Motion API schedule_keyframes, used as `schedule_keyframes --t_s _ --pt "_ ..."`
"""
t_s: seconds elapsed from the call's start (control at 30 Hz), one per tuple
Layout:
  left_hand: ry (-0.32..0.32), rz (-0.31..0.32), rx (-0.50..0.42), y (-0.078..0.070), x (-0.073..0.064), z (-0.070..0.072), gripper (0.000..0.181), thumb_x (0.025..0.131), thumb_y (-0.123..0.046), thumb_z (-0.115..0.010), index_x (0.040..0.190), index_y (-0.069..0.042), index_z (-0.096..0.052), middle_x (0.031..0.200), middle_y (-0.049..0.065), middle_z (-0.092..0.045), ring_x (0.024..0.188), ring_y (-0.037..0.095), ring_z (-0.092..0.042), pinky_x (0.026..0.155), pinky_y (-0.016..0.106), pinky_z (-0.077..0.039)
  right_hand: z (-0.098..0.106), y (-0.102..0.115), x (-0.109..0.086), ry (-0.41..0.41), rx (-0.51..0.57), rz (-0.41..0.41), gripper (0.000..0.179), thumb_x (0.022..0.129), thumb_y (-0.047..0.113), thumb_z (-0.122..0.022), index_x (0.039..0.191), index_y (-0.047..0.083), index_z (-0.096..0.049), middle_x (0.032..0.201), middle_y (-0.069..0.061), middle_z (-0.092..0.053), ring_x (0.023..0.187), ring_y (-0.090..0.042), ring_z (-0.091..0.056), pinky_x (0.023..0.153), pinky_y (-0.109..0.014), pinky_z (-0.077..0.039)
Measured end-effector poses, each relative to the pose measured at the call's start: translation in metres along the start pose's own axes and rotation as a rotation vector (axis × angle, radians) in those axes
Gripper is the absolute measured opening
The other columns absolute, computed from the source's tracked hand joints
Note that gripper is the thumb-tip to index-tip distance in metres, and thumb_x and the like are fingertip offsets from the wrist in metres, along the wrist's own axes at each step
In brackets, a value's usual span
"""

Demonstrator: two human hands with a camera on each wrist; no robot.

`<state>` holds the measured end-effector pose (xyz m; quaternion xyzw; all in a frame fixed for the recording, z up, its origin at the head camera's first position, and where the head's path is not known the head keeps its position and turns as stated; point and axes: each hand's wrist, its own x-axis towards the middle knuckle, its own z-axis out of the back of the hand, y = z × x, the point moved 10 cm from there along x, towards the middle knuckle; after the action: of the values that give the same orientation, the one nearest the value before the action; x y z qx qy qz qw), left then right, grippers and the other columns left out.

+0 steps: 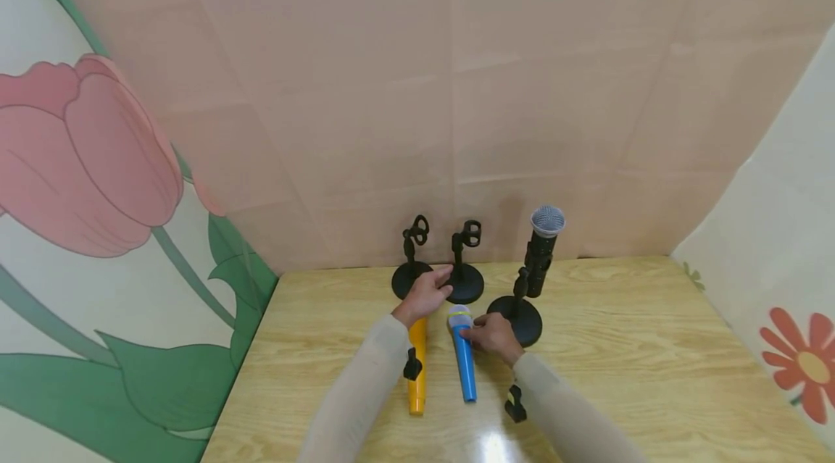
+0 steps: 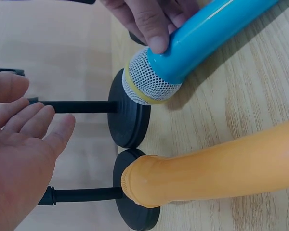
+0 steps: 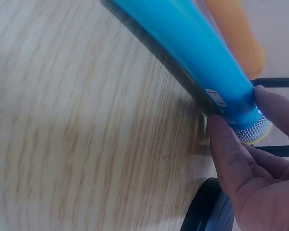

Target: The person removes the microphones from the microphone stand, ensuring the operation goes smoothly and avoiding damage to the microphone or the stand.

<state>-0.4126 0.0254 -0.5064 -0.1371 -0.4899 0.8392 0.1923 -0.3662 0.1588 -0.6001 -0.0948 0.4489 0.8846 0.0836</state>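
Observation:
A blue microphone (image 1: 464, 365) with a pale mesh head and a yellow ring lies on the table. My right hand (image 1: 496, 336) pinches it just below the head, the thumb (image 3: 274, 108) on one side and fingers on the other. My left hand (image 1: 425, 296) reaches over a yellow-orange microphone (image 1: 417, 376), which my forearm partly covers. The left fingers (image 2: 43, 118) are loosely extended beside the pole of the middle black stand (image 1: 464, 285), holding nothing; whether they touch it I cannot tell. Another black stand (image 1: 407, 276) with a bare clip stands left of that one.
A black microphone (image 1: 540, 253) with a silver mesh head sits tilted in a third stand (image 1: 518, 322), close to my right hand. Behind the wooden table (image 1: 639, 347) rises a creased pinkish-beige backdrop (image 1: 365, 122). Walls painted with flowers flank both sides.

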Motion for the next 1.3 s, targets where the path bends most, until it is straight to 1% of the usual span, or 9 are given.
schedule_keyframes --t_s 0.17,0.37,0.5,0.63,0.77,0.93,1.0,1.13,1.3 --pt "0.005 0.011 0.012 0.002 0.0 0.0 0.05 0.104 -0.012 -0.053 0.152 -0.004 -0.04 0.152 0.011 -0.045 0.139 0.024 -0.044 0.112 0.041 -0.037 0.0 0.0 0.001 -0.003 -0.035 0.018 0.045 0.085 0.025 -0.08 0.11 -0.011 -0.07 0.08 -0.007 -0.07 0.072 -0.016 -0.065 0.068 -0.033 -0.057" --pt "0.013 0.011 -0.004 0.001 -0.001 -0.002 0.05 0.104 -0.012 -0.053 0.152 -0.004 -0.04 0.152 0.011 -0.045 0.139 0.024 -0.043 0.113 0.042 -0.036 -0.004 -0.004 0.003 0.01 -0.009 -0.007 0.043 0.085 0.025 -0.08 0.108 -0.01 -0.07 0.077 -0.006 -0.069 0.069 -0.016 -0.065 0.065 -0.032 -0.056" --pt "0.012 0.011 0.009 0.001 -0.002 -0.002 0.05 0.104 -0.012 -0.053 0.152 -0.005 -0.04 0.152 0.011 -0.045 0.139 0.025 -0.044 0.112 0.042 -0.036 -0.005 -0.005 0.003 0.011 -0.012 -0.012 0.045 0.085 0.026 -0.08 0.11 -0.01 -0.07 0.077 -0.006 -0.069 0.069 -0.016 -0.066 0.064 -0.032 -0.057" --pt "0.015 0.018 0.01 0.001 -0.003 -0.003 0.051 0.104 -0.013 -0.053 0.153 -0.005 -0.039 0.152 0.011 -0.045 0.139 0.025 -0.044 0.112 0.042 -0.036 -0.004 -0.004 0.003 0.007 -0.027 -0.011 0.044 0.085 0.028 -0.08 0.106 -0.008 -0.071 0.075 -0.006 -0.069 0.068 -0.016 -0.064 0.064 -0.031 -0.055" --pt "0.019 0.018 -0.003 0.0 -0.003 -0.003 0.051 0.104 -0.013 -0.054 0.152 -0.005 -0.04 0.152 0.012 -0.045 0.139 0.025 -0.044 0.113 0.043 -0.036 0.0 -0.004 0.001 0.005 -0.041 -0.016 0.051 0.085 0.031 -0.08 0.112 -0.01 -0.069 0.075 -0.006 -0.068 0.069 -0.017 -0.065 0.068 -0.035 -0.056" --pt "0.018 0.013 -0.011 -0.001 -0.003 -0.002 0.052 0.103 -0.015 -0.056 0.151 -0.004 -0.041 0.151 0.012 -0.047 0.138 0.027 -0.045 0.112 0.044 -0.036 0.005 -0.003 -0.001 0.03 -0.039 -0.027 0.063 0.086 0.035 -0.078 0.122 -0.014 -0.062 0.083 -0.008 -0.071 0.077 -0.02 -0.068 0.077 -0.042 -0.058" --pt "0.018 0.011 -0.01 -0.001 -0.003 -0.003 0.052 0.103 -0.016 -0.057 0.151 -0.005 -0.042 0.15 0.012 -0.048 0.137 0.027 -0.046 0.112 0.045 -0.036 0.006 -0.004 -0.001 0.038 -0.035 -0.03 0.065 0.087 0.035 -0.078 0.123 -0.015 -0.061 0.086 -0.009 -0.071 0.079 -0.021 -0.069 0.078 -0.044 -0.058" --pt "0.018 0.012 -0.02 0.001 -0.002 -0.005 0.051 0.102 -0.017 -0.058 0.15 -0.006 -0.044 0.148 0.012 -0.05 0.136 0.027 -0.047 0.112 0.045 -0.037 0.008 -0.005 -0.002 0.047 -0.035 -0.037 0.066 0.087 0.035 -0.078 0.125 -0.016 -0.059 0.087 -0.01 -0.072 0.08 -0.02 -0.07 0.077 -0.042 -0.058" --pt "0.022 0.007 -0.02 -0.004 -0.003 -0.007 0.051 0.102 -0.017 -0.059 0.15 -0.008 -0.045 0.147 0.01 -0.051 0.135 0.025 -0.049 0.109 0.041 -0.04 0.018 0.0 -0.009 0.054 -0.045 0.001 0.066 0.089 0.035 -0.076 0.127 -0.016 -0.058 0.092 -0.012 -0.073 0.082 -0.021 -0.071 0.077 -0.042 -0.058"
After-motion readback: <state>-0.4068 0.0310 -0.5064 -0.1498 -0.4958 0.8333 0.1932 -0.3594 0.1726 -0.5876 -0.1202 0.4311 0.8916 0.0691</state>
